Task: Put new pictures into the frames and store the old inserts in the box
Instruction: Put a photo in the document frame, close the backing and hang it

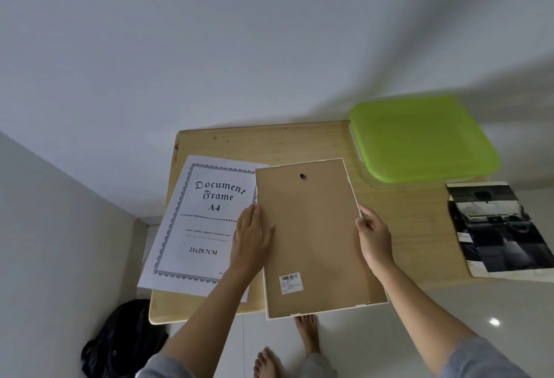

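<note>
Lying face down at picture centre, the frame [314,236] is held between both hands, long axis top to bottom. The left hand [250,242] is pressed flat on its left edge; the right rim is pinched by the right hand [373,236]. The old insert [198,227] is found just left, nearest the left hand.

On table [299,143]: insert [204,227] left of frame [317,236]; right, box [419,140] behind photo [500,230].

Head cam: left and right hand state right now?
Left hand: open, fingers flat on the back of the frame, at its left edge.
Right hand: closed, gripping the frame's right edge.
</note>
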